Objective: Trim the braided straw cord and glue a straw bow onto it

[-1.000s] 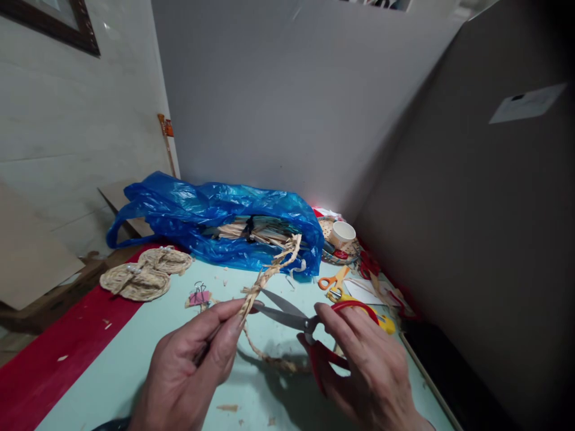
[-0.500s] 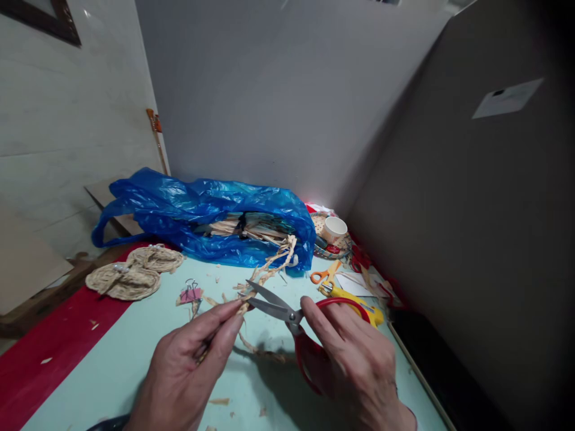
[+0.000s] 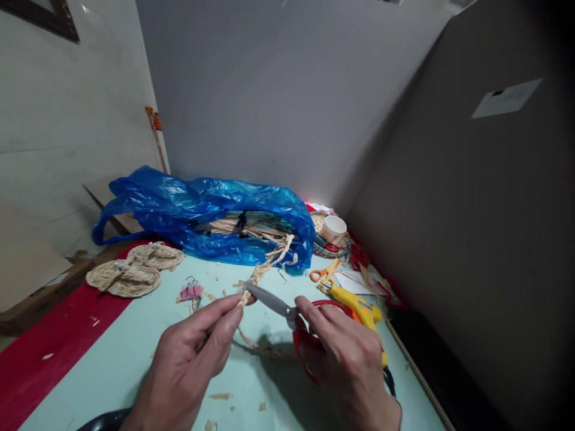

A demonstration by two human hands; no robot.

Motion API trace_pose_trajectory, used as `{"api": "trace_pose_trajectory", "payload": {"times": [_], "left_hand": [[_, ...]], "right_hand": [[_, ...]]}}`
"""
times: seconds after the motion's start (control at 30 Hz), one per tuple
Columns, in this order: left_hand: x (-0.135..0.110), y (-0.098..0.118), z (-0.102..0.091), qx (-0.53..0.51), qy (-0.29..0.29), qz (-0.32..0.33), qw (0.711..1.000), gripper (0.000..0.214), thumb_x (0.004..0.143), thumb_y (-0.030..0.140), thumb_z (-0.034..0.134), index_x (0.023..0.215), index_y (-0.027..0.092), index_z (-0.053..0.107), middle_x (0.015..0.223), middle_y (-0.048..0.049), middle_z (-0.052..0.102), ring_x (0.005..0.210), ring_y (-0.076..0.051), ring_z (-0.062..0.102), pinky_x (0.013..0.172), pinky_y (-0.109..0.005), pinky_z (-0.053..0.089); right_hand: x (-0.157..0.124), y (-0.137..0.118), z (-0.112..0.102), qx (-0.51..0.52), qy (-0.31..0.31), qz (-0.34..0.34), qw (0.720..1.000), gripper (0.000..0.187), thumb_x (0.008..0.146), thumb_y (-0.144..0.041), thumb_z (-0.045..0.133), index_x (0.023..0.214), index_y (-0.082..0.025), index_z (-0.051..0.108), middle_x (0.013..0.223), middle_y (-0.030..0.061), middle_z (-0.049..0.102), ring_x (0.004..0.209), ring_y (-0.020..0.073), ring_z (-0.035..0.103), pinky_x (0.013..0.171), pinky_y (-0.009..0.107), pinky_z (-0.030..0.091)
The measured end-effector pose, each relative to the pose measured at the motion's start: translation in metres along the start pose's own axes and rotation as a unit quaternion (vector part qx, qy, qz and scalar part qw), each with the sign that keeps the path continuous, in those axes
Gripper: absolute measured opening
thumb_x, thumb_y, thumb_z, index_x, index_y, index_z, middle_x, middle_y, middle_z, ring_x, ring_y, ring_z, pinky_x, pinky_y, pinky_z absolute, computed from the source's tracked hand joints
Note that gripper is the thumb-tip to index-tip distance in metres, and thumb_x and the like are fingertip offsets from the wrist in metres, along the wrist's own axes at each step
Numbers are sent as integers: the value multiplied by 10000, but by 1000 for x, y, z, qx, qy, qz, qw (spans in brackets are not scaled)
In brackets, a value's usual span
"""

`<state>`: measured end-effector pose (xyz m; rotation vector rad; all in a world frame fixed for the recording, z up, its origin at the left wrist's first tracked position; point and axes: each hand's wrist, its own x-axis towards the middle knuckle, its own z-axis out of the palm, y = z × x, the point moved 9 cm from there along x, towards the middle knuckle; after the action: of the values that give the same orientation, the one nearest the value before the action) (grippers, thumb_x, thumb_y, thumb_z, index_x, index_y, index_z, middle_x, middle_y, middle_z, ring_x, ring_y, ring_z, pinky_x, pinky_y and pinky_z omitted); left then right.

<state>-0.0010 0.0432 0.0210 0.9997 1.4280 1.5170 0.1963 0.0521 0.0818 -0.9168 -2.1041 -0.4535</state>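
Observation:
Between thumb and fingers, my left hand (image 3: pixel 191 353) pinches a braided straw cord (image 3: pixel 258 275). One length of the cord reaches up toward the blue bag, and another loops down onto the table. My right hand (image 3: pixel 345 353) grips red-handled scissors (image 3: pixel 272 301), fingers in the handles. The blades are closed together, their tips at the braid just above my left fingertips, where short loose straw ends stick out. Part of the red handles is hidden behind my right hand.
A blue plastic bag (image 3: pixel 179 200) with straw bundles lies at the back. Woven straw slippers (image 3: pixel 128 280) and a pink binder clip (image 3: pixel 191 291) are on the left. To the right are orange scissors (image 3: pixel 320 275), a yellow glue gun (image 3: pixel 350 299) and a cup (image 3: pixel 335 227) in a basket.
The scissor blades, apart before, have closed at the braid. My right hand has shifted slightly left, showing more of the glue gun. My left hand keeps its pinch on the cord.

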Motion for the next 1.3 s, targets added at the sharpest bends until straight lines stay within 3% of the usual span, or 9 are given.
{"api": "trace_pose_trajectory", "payload": {"times": [0.1,0.23,0.47,0.63,0.77,0.97,1.3], "left_hand": [[-6,-2,17,-137,-69,-86,984,388,772,433,777,1082,200,766,538,56,460,464,-62,358,415,-141,304],[-6,3,23,-159,-91,-101,978,359,816,433,731,1066,177,718,563,80,313,495,-69,251,440,-157,227],[-4,7,26,-163,-107,-68,978,246,813,424,738,920,209,681,525,65,426,499,-89,339,483,-190,296],[-10,3,22,-189,-91,-118,971,348,713,401,821,992,220,718,536,62,412,517,-109,347,496,-230,307],[-13,2,24,-199,-104,-146,964,313,716,404,803,961,217,746,545,51,412,540,-115,357,522,-242,316],[-11,6,23,-110,-104,-90,984,341,765,424,744,1019,196,741,534,10,579,551,-140,457,539,-256,359],[-11,6,25,-27,-117,-61,991,289,787,452,733,942,210,702,573,-6,673,495,-109,426,479,-213,348]], "right_hand": [[-1,10,8,37,-27,38,998,251,916,-109,500,1120,-173,632,702,1,632,582,149,587,553,266,376],[1,11,9,125,-54,59,989,293,867,-122,534,1153,-169,585,751,10,626,612,154,565,555,260,406],[9,-2,12,144,-81,57,985,394,772,-224,666,1135,-132,545,907,95,550,809,250,502,668,363,419],[6,-3,13,117,-83,27,989,404,745,-182,619,1142,-152,556,890,73,502,790,243,458,675,376,393],[4,-2,9,73,-86,2,994,400,780,-193,581,1178,-156,565,873,64,495,772,238,436,670,375,373],[2,-5,6,37,-74,-41,996,420,859,-248,573,1263,-132,561,857,76,535,754,237,446,667,372,373],[8,-16,-8,15,-13,-60,998,229,940,-155,544,1145,-110,634,690,34,563,643,187,479,611,314,377]]}}
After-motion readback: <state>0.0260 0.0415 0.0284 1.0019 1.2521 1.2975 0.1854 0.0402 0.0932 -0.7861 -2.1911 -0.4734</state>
